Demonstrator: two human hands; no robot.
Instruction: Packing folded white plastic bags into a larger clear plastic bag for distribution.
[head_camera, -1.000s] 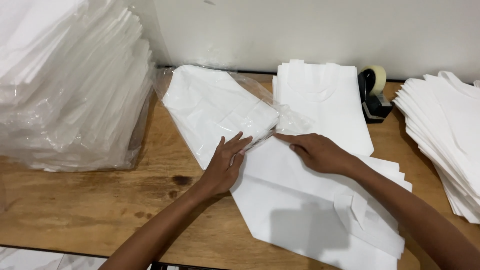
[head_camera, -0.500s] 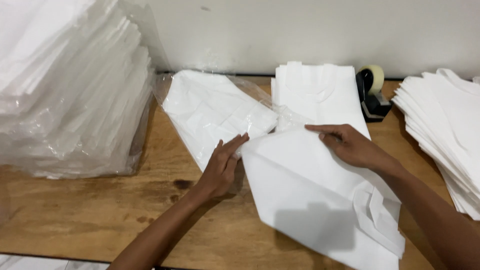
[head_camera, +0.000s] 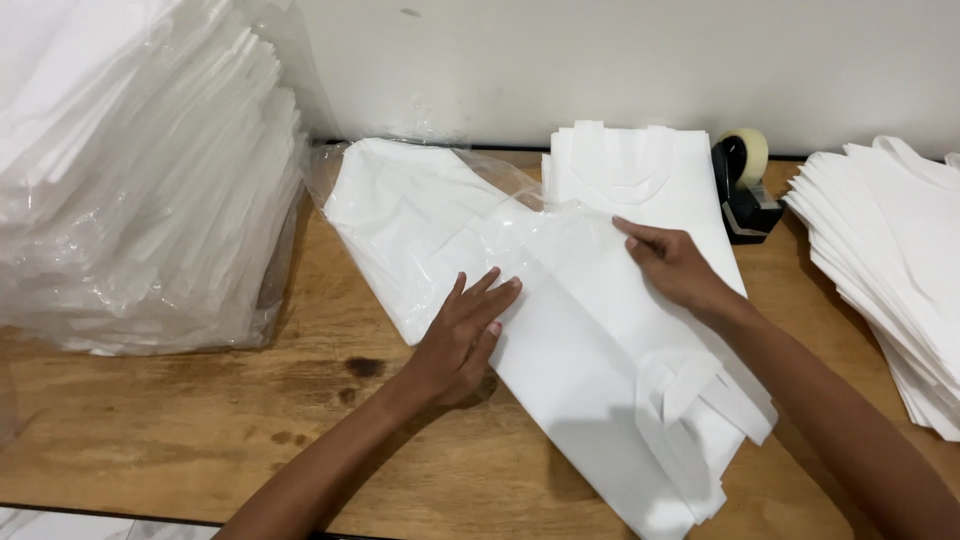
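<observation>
Left hand (head_camera: 462, 335) spread flat, pinning white fabric bag (head_camera: 600, 370) against worktop (head_camera: 200, 420); right hand (head_camera: 672, 262) open too (nothing gripped), pressing down its plastic-sleeved end (head_camera: 430, 215).

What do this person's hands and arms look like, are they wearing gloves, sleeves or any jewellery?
Both are bare. The left hand and the right hand wear no gloves, and no ring, watch or bracelet shows on the fingers or wrists. The forearms are uncovered as far as the picture reaches, with no sleeve edge in view. The fingernails look short and unpainted. No markings show on either arm.
</observation>
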